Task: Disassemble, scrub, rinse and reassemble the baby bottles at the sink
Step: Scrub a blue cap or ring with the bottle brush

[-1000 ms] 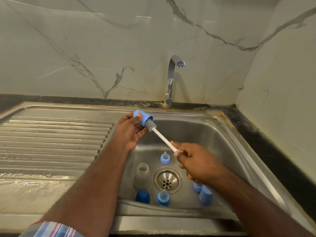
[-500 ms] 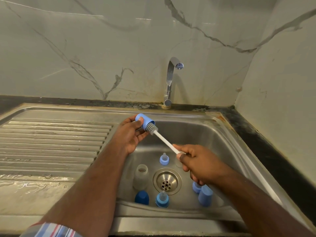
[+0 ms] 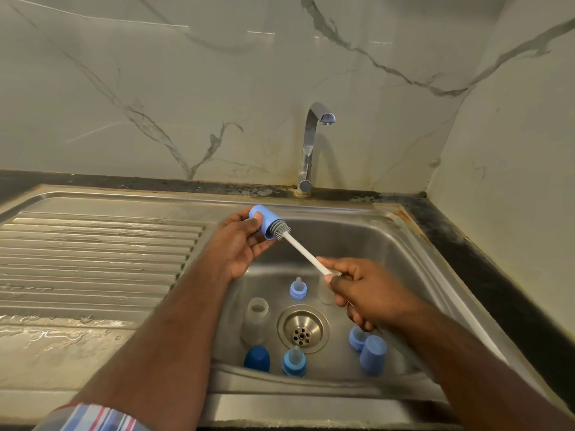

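In the head view, the left hand (image 3: 241,244) grips a light-blue bottle cap (image 3: 265,221) above the back left corner of the sink basin (image 3: 389,244), fingers curled round its closed end, its open mouth facing right and toward the person. The right hand (image 3: 362,290) pinches the white handle of the bottle brush (image 3: 303,251) near its lower end. The brush's long axis slants from that hand up and left into the cap, so cap and brush share one line, and the grey bristle head sits right at the cap's mouth, part in, part out. Any further scrubbing stroke would likely run along this slant, with the left hand as the steady end. On the basin floor around the drain (image 3: 303,329) stand a clear bottle body (image 3: 256,318), two nipple rings, a dark-blue cap (image 3: 257,357) and two more light-blue caps near the right wall. A second clear bottle seems to stand behind the right hand, but is mostly hidden. How deep the bristles reach inside the cap cannot be made out. The tap (image 3: 311,144) shows no running water.
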Tool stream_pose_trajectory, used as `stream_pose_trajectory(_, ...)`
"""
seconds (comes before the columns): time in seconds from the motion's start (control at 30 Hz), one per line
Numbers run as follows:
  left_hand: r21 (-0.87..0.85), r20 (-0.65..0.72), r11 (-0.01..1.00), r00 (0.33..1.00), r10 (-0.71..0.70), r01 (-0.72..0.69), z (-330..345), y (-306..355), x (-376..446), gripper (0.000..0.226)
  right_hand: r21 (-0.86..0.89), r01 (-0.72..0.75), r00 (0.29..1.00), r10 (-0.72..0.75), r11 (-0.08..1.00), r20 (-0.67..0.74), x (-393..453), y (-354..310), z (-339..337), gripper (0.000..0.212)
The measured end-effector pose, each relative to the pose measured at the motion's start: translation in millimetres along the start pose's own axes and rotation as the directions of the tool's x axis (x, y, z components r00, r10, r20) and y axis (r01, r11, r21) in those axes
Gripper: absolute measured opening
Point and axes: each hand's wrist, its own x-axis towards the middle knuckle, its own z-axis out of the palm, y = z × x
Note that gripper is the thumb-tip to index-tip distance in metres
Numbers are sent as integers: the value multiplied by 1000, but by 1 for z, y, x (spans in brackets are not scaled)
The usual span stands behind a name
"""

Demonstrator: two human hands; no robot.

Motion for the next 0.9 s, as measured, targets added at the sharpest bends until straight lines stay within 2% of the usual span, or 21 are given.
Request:
stream_pose_trajectory(0.07, 6, 29, 1000, 999, -26, 25, 2, -1, -1, 16, -36, 40, 999, -41, 999, -36, 4, 0, 8, 37)
stream_pose_trajectory(0.2, 6, 33, 999, 999, -43, 43, 1, -1, 0, 17, -72, 87, 996, -86, 994, 18, 3, -1, 17, 41)
stream_pose_trajectory(0.3, 15, -30, 1000, 999, -17, 17, 0, -1, 3, 13, 12, 39, 997, -39, 999, 64, 0, -2, 7, 37)
stream_pose_trajectory(0.43, -38, -163, 999, 986, 21, -28, -4, 2, 6, 18, -5, 12, 994, -11, 1000, 113, -4, 0, -5, 36)
stream_pose_trajectory(0.6, -43, -189, 999, 982, 11, -19, -7, 2, 5, 30, 28, 74, 997, -74, 997, 10, -5, 1, -14, 36)
stream_pose_trajectory(0.67, -32, -173, 999, 985, -25, 20, -4, 1, 3, 33, -46, 125, 991, -127, 991, -52, -1, 3, -12, 34)
stream_pose_trajectory(0.77, -47, -120, 995, 988, -92, 87, -1, 2, 1, 28, -262, 148, 985, -165, 954, -43, 7, 9, -5, 37)
stream_pose_trajectory(0.9, -64, -65, 992, 991, -117, 113, 3, 1, -2, 25, -342, 119, 977, -171, 932, -126, 19, 10, -9, 43)
